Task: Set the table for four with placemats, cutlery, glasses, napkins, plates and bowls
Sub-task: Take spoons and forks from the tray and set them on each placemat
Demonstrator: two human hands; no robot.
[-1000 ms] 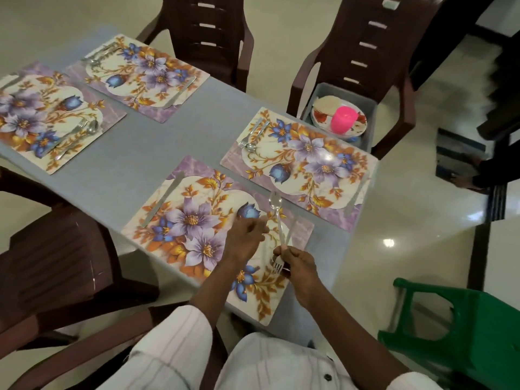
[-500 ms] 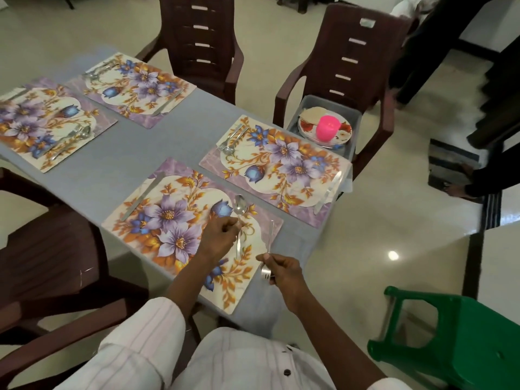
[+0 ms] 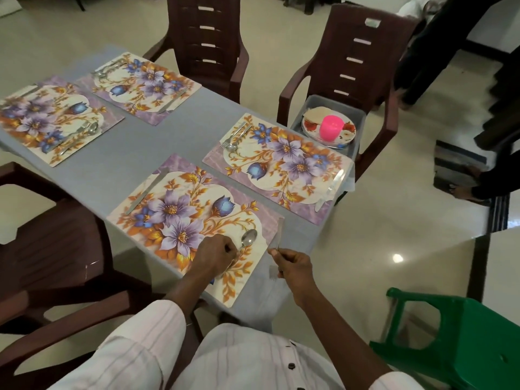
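Cutlery is the step in hand, at the mat (image 3: 180, 209) by the table's (image 3: 118, 164) near right corner. The left hand (image 3: 215, 256) pinches the spoon's (image 3: 249, 238) handle in curled fingers, with the bowl over the mat close to its right edge. The right hand (image 3: 294, 266) grips the fork (image 3: 279, 235) in curled fingers just off that edge, tines toward the person.

To do it well, I would lay the spoon flat and the fork close beside it, parallel, both inside the mat's right edge.

Counted:
- Four mats.
- Three fork-and-spoon pairs down, this one the fourth.
- Three knives clear, a fourth uncertain at the far left corner.
- One tub (image 3: 357, 116) on a chair, holding stacked plates (image 3: 346, 133), number unclear.
- One pink cup (image 3: 332, 129).
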